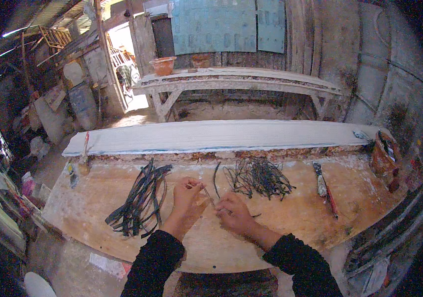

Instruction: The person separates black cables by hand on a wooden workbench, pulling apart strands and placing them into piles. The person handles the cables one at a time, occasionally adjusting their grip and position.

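Both hands are over the wooden work surface, pinching one thin, dark strip (208, 193) stretched short between them. My left hand (186, 197) grips its upper end, with thumb and fingers together. Closed on the lower end, my right hand (233, 214) sits nearer to me; a dark tip shows just beyond its wrist side. Left of my hands lies a bundle of wider, flat black strips (139, 200). A tangled heap of thinner black strands (266, 179) is to the right and farther off. A single dark strip (216, 179) lies between the two piles.
A long white slab (221, 137) runs along the board's far side. A red-handled tool (326, 190) lies at the right, near an orange container (386, 151). A brush (85, 153) leans at the left. Behind stands a bench (241, 81) with an orange basin (163, 66).
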The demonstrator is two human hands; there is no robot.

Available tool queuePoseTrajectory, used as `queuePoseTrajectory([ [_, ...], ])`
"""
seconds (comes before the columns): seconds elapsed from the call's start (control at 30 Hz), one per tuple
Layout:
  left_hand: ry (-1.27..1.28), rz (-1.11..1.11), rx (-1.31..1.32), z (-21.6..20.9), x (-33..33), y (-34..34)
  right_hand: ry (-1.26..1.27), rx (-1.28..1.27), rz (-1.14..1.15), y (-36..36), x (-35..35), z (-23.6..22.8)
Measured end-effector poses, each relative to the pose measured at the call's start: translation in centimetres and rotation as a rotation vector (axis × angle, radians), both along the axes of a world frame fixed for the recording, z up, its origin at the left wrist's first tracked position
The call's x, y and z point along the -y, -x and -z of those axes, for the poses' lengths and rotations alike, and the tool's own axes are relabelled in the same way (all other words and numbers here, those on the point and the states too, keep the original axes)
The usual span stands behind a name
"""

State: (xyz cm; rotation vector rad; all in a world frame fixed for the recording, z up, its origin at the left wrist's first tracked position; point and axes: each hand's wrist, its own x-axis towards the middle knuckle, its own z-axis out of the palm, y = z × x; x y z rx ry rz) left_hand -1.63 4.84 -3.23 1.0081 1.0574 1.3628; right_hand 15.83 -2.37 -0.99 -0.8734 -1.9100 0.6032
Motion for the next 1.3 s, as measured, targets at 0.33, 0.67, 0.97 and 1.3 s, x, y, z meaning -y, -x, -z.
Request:
queuePoseTrajectory([
  [0.33,-0.077,0.078,-0.138,1.4,-0.1,0.3,-0.175,0.130,-0.191,0.2,-0.3,0.7],
  [0.67,-0.087,0.152,-0.209,0.3,1.4,-0.6,-0.077,0.039,-0.128,-0.1,0.2,0.2],
  [0.97,0.112,0.677,-0.075,-5.7,6.4,-2.1,-0.112,-0.130,0.453,-2.1,-2.1,0.2],
  [1.3,-0.162,0.808,-0.144,-2.0,5.9,-2.9,0.021,-0.252,0.497,-2.7,-3.9,1.8],
])
